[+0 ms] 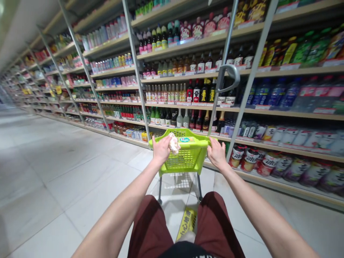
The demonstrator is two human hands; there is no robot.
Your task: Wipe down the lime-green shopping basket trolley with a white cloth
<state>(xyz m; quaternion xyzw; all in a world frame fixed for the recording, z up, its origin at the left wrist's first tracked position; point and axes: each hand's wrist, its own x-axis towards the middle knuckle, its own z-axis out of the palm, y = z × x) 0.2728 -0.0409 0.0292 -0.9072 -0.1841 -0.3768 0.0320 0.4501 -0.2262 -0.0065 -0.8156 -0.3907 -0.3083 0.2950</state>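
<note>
A bright green shopping cart (182, 161) stands in front of me, its handle bar toward me with a small label on it. At the left end of the handle, my left hand (162, 148) is closed round a crumpled whitish wad (174, 144), which looks like tissue, and rests against the bar. My right hand (216, 152) grips the right end of the same handle, fingers bent over it. No goods can be made out in the basket.
Long shelves (177, 105) of bottles, cans and packs run along the right and recede to the far left. A metal pole with a grey handle (232, 77) stands before them. A yellow floor sign (187, 222) lies between my legs.
</note>
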